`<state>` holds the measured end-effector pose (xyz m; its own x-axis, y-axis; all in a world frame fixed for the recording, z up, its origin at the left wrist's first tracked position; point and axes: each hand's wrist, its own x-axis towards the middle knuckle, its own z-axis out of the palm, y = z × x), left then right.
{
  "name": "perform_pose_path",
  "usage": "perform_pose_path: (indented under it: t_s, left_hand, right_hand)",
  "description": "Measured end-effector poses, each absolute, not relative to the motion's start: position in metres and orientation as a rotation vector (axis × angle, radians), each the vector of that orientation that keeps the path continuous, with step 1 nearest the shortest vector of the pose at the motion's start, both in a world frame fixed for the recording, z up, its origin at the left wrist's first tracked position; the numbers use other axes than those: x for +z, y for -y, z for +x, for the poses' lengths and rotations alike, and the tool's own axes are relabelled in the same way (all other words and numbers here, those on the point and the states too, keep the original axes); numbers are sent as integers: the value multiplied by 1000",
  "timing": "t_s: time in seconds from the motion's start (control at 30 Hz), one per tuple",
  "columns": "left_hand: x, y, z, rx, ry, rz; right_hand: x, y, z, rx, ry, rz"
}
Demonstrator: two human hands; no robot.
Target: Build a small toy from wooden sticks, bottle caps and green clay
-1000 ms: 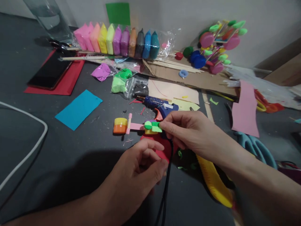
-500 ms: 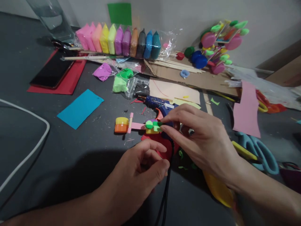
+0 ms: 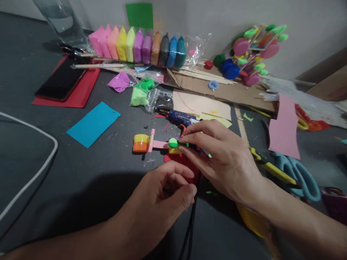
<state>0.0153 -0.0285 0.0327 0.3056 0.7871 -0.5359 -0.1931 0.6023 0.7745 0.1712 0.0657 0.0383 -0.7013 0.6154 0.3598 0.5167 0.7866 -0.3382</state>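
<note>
My right hand pinches a small green clay piece between thumb and fingertips, against a little craft model. Beside the fingertips, a light green ball sits on that model. A pink strip runs left from it to a pink-tipped stick and a yellow-and-orange clay wheel. My left hand is loosely curled in front of the model, thumb and fingers apart, with nothing visible in it. Behind the right hand lies a blue glue gun, partly covered. A red sheet shows between the hands.
Coloured clay packs line the back. Finished clay models stand at the back right. Blue scissors and a yellow cutter lie right of my right arm. A blue sheet and a white cable are left.
My right hand has moved slightly left and closer over the model, bringing the green piece against it. The yellow cutter shows more. My left hand has hardly moved.
</note>
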Motion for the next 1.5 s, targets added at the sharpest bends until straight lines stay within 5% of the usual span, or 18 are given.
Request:
perform_pose_path:
  t_s: [0.53, 1.03, 1.5]
  left_hand:
    - [34, 28, 15, 713, -1057, 658]
    - [32, 27, 13, 746, -1031, 746]
    - [31, 27, 15, 746, -1044, 753]
  right_hand:
    - [51, -64, 185, 362, 2434, -961]
    - [39, -63, 183, 50, 2679, -608]
    - [35, -68, 188, 99, 2694, -540]
